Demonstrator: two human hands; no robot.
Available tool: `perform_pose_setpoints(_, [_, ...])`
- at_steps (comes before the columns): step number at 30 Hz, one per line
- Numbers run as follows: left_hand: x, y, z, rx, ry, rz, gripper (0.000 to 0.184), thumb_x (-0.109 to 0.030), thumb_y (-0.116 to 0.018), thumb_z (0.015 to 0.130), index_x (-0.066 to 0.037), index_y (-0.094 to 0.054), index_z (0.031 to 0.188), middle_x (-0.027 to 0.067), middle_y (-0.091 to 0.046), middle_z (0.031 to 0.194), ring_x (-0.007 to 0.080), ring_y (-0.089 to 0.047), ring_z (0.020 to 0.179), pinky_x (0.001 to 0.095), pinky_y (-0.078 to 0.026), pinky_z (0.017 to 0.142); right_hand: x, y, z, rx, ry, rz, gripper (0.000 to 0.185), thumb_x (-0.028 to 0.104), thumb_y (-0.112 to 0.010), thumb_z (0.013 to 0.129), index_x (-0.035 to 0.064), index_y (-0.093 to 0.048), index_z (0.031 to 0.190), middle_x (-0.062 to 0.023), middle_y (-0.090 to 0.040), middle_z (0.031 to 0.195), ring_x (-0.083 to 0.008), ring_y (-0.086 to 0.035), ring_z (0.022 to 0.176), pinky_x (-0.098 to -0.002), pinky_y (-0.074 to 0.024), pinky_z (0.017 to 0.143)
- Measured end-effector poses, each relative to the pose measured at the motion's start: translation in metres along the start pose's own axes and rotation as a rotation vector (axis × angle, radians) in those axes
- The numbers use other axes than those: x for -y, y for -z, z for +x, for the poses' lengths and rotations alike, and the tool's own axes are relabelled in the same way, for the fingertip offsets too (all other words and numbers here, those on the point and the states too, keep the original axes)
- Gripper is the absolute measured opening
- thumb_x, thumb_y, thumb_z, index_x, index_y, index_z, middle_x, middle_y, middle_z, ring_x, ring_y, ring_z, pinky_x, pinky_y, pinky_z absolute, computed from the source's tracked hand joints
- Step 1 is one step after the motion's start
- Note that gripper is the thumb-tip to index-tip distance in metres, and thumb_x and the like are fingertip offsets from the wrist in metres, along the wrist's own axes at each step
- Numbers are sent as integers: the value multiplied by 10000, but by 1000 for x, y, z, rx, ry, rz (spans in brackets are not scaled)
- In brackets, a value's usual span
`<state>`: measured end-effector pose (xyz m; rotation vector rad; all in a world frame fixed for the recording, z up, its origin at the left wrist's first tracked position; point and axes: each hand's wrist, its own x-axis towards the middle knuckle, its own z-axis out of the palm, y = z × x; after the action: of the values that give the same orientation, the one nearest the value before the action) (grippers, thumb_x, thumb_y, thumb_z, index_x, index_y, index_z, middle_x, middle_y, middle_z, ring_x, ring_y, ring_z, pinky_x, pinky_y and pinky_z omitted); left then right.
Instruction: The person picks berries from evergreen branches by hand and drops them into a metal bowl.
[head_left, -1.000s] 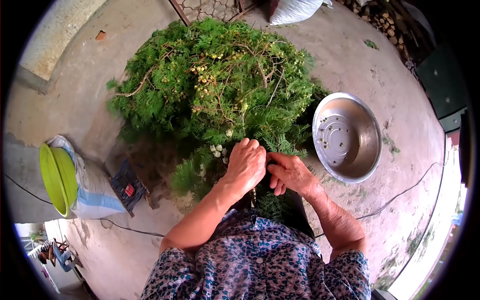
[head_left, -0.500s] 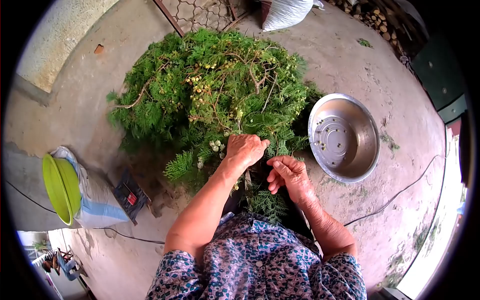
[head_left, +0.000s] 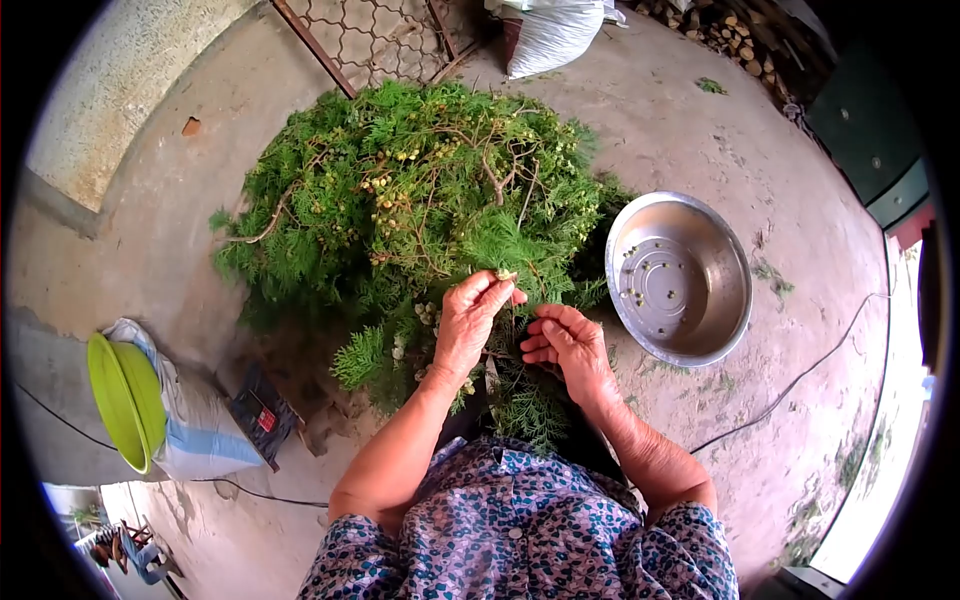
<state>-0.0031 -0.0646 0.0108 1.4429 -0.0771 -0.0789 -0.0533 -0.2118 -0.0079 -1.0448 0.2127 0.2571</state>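
Cone (head_left: 507,275) in left fingers (head_left: 492,295) is partly hidden.

"What is worn?"
"A shirt (head_left: 575,500) is worn, printed all over with small teal, dark and purplish patches on a pale ground."
"How are the sleeves (head_left: 350,555) finished?"
"They are cut short, in the same print, and a pale round button (head_left: 515,533) is set on the front."

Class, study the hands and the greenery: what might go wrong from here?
1. The small pale piece pinched by the left hand might slip into the greenery.
2. Bare twigs there could scratch skin.
3. The basin stands off to the side, so something tossed towards it could miss.
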Motion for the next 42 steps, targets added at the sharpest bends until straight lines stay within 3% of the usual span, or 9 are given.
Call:
perform_pose_setpoints(8, [-6, 0, -8, 2, -96, 281, 119, -105, -577, 858, 13, -596, 862, 13, -613, 735, 52, -498, 669, 222, -410, 598, 17, -18, 12, -38, 342, -514, 263, 113, -628, 832, 0, -526, 1047, -7, -565, 677, -57, -509, 569, -194, -439, 481])
perform_pose_setpoints(13, [6, -2, 0, 64, -353, 414, 133, -93, -586, 842, 39, -578, 853, 49, -592, 706, 99, -538, 648, 247, -442, 605, 19, -20, 30, -101, 676, -776, 306, 230, -708, 764, -8, -548, 872, -88, -554, 633, -102, -507, 558, -271, -438, 511])
perform_pose_setpoints(18, [-4, -4, -5, 131, -163, 359, 145, -119, -579, 852, 23, -603, 839, 53, -588, 670, 99, -543, 635, 247, -426, 568, 35, -19, 27, -35, 246, -407, 248, 193, -602, 859, 28, -527, 690, -11, -525, 558, -65, -456, 442, -212, -361, 390])
perform_pose_setpoints(21, [-13, -3, -3, 148, -85, 354, 158, -136, -583, 855, 20, -607, 846, 63, -606, 714, 98, -551, 642, 244, -430, 552, 33, -6, 25, -13, 143, -212, 181, 202, -569, 879, 32, -589, 824, -4, -565, 606, -65, -496, 459, -190, -375, 385])
perform_pose_setpoints(26, [-30, 19, -2, -54, -174, 339, 342, -247, -586, 860, -77, -553, 1154, 120, -652, 956, 164, -630, 858, 278, -509, 733, 38, 44, 31, -79, 147, 185, 176, 119, -507, 899, 4, -563, 1020, -106, -612, 833, -168, -594, 675, -284, -518, 599])
perform_pose_setpoints(30, [-50, 62, -13, -194, -245, 417, 247, -173, -546, 893, 1, -596, 1061, 75, -654, 882, 122, -601, 821, 241, -468, 766, 40, 109, 39, -263, 162, 703, 274, 161, -541, 875, 0, -510, 1094, -149, -587, 985, -225, -586, 910, -326, -518, 764])
perform_pose_setpoints(31, [-52, 69, -20, -214, -248, 397, 231, -168, -546, 893, 3, -603, 1037, 66, -648, 853, 111, -590, 787, 234, -464, 741, 38, 108, 37, -193, 261, 647, 338, 253, -481, 919, -71, -507, 1013, -169, -604, 960, -238, -605, 909, -330, -513, 815])
perform_pose_setpoints(39, [-41, 73, -99, -76, 154, 683, 146, -131, -572, 868, -1, -640, 864, 32, -613, 651, 67, -542, 513, 187, -431, 453, 48, -3, -6, 207, -43, -227, 150, 83, -543, 873, 10, -616, 981, -101, -638, 796, -153, -626, 623, -275, -535, 505])
perform_pose_setpoints(42, [-23, 67, -124, -82, 156, 643, 143, -96, -574, 861, 15, -633, 928, 60, -635, 731, 108, -613, 590, 206, -489, 497, 31, -23, -9, 392, -114, -525, 154, 37, -540, 858, -15, -605, 988, -85, -634, 779, -114, -619, 608, -239, -522, 491])
